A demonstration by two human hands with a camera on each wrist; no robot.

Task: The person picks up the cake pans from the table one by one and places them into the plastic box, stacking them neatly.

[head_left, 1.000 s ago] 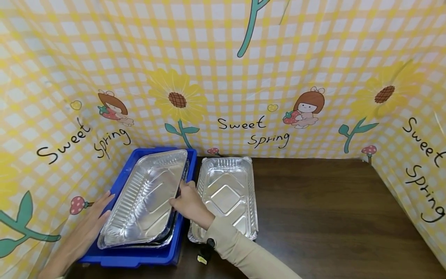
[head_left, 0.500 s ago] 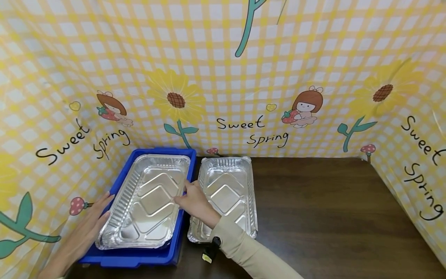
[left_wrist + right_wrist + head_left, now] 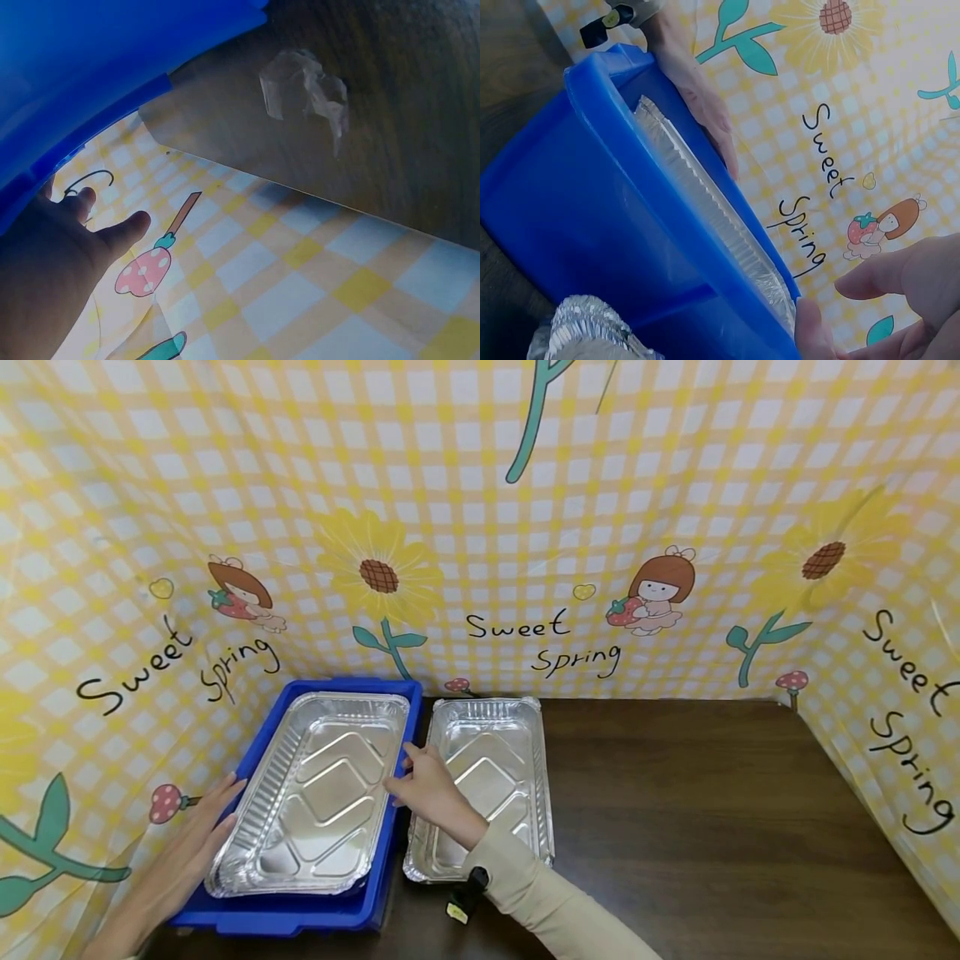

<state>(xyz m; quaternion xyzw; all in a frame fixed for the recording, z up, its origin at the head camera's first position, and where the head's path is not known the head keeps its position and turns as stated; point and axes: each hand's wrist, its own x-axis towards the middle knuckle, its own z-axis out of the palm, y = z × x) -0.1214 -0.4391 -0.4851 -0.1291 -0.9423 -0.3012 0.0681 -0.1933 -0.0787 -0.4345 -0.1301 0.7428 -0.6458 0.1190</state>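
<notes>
A shiny foil pan [image 3: 330, 785] lies face up in the blue bin [image 3: 292, 920], its rim inside the bin's walls. My right hand [image 3: 431, 785] is at the bin's right rim, just off the pan's edge. In the right wrist view the thumb [image 3: 877, 281] stands apart from the fingers, with nothing between them. My left hand [image 3: 176, 852] rests along the bin's left side, fingers stretched out. From the left wrist view, that hand [image 3: 75, 240] shows beneath the overhanging blue rim.
A second foil pan [image 3: 487, 777] stands right of the bin on the dark wooden table [image 3: 697, 827], partly behind my right forearm. Yellow checked cloth [image 3: 487, 527] walls the back and sides. A clear plastic scrap [image 3: 307, 86] shows in the left wrist view.
The foil pan, tilted and held by its right edge, has come down level in the bin. My right hand has let go and shifted slightly right. The left hand has stayed put.
</notes>
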